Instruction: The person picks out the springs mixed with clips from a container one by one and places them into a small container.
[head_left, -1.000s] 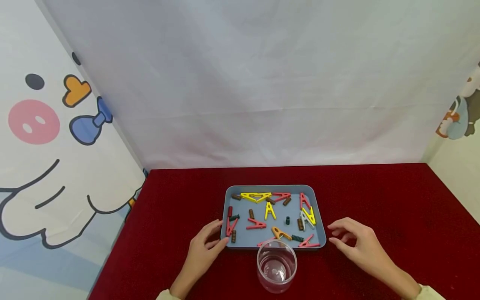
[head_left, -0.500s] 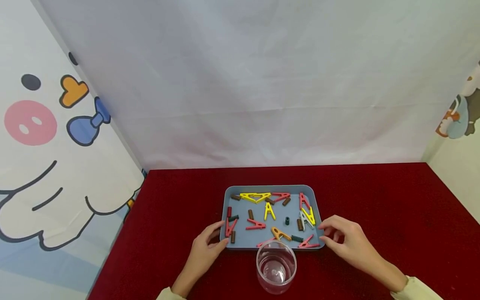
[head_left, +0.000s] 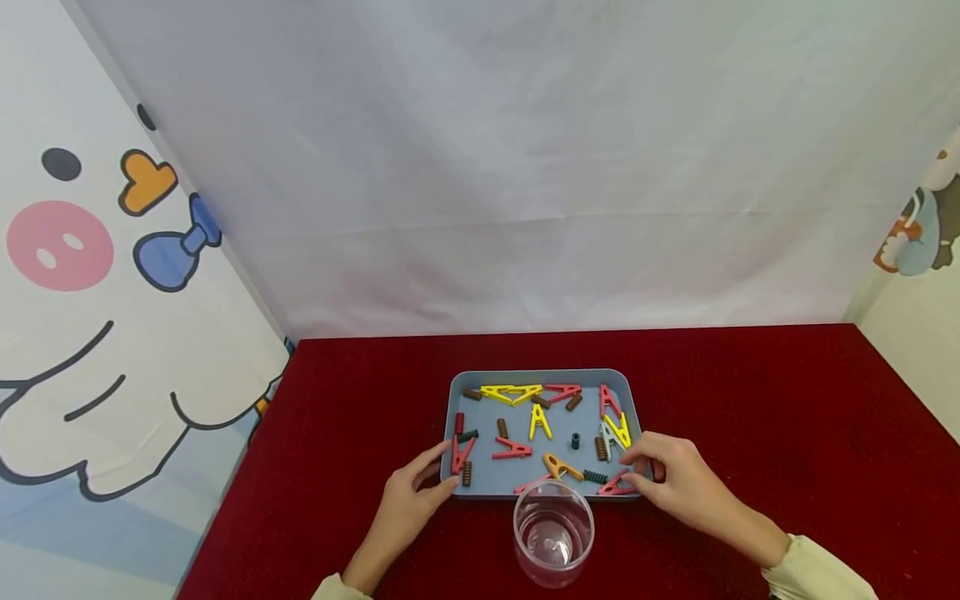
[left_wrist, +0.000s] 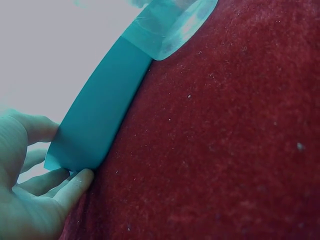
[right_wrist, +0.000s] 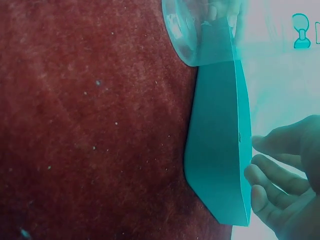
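The left hand [head_left: 405, 504] held the front left corner of a grey-blue tray [head_left: 517, 425], with its thumb at the corner and its other fingers on the left edge. The right hand [head_left: 678, 481] was over the tray's front right corner. Its fingers were softly bent, its thumb was apart from them, and nothing showed between them. Just beside its fingertips, in that corner, lay a red clip [head_left: 609, 482]. A white clip [head_left: 606, 433] and a yellow clip [head_left: 624, 441] lay close by, a bit farther back along the right edge. A brown spring [head_left: 602, 448] lay just left of the white clip. A dark green spring [head_left: 596, 477] lay near the front edge, between the red clip and an orange clip [head_left: 554, 462]. Two more yellow clips [head_left: 487, 390] lay side by side along the back edge. Near the left edge there was a small dark red piece [head_left: 459, 423]. The tray sat on a red cloth [head_left: 360, 400]. A clear glass [head_left: 553, 542] stood on the cloth, just in front of the tray's front edge. A white sheet [head_left: 525, 167] hung at the back.
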